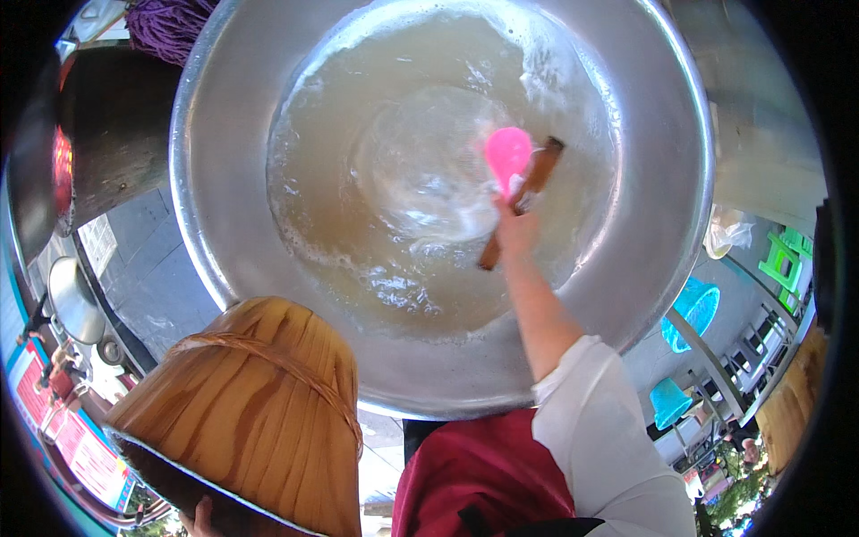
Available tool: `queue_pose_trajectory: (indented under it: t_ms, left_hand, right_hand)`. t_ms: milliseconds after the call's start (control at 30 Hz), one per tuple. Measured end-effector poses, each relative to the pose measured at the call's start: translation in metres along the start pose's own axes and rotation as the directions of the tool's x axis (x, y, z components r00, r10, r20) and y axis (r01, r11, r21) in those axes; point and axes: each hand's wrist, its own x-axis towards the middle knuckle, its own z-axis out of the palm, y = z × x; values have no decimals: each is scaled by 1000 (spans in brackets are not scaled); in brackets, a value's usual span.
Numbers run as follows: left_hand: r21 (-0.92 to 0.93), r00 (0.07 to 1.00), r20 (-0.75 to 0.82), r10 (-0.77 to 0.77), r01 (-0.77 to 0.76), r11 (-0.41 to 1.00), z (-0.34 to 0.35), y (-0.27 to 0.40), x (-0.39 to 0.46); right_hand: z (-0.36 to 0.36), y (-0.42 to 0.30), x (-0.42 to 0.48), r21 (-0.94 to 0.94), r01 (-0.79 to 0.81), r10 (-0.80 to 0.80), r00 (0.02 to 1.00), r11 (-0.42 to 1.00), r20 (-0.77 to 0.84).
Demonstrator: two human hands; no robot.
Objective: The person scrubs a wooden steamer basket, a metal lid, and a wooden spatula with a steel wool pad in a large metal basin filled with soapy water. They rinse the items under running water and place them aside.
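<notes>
Before me is a wide metal basin with cloudy, swirling water and foam along its edge. Over the water, my right hand grips a pink plastic ladle together with a brown wooden bar. A faint round mesh-like patch shows in the water beside them; I cannot tell what it is. At lower left, my left hand holds the rim of a tilted wooden bucket with a braided band. The bucket's narrow end overlaps the basin's edge in view, and its dark mouth faces down-left.
A large dark cylindrical vessel and purple strands are at left. A metal lid or bowl lies lower down. On the right are turquoise baskets, green plastic stools and metal frame bars.
</notes>
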Motion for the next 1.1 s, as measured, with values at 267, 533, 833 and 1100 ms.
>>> queue_pose_trajectory:
  t_ms: [267, 533, 833, 1100]
  left_hand:
    - [-223, 991, -55, -123, 108, 969, 13, 15, -4]
    - [45, 988, 52, 144, -146, 988, 0, -5, 1]
    - [-388, 993, 107, -50, 88, 918, 13, 0, 0]
    - [-216, 991, 10, -134, 133, 967, 15, 14, -6]
  right_hand:
    - [-36, 49, 35, 534, -304, 132, 933, 789, 335]
    - [9, -18, -45, 702, -607, 142, 785, 373, 603]
    - [-154, -60, -38, 634, -590, 131, 775, 500, 618]
    - [-22, -40, -23, 674, -394, -43, 844, 625, 534]
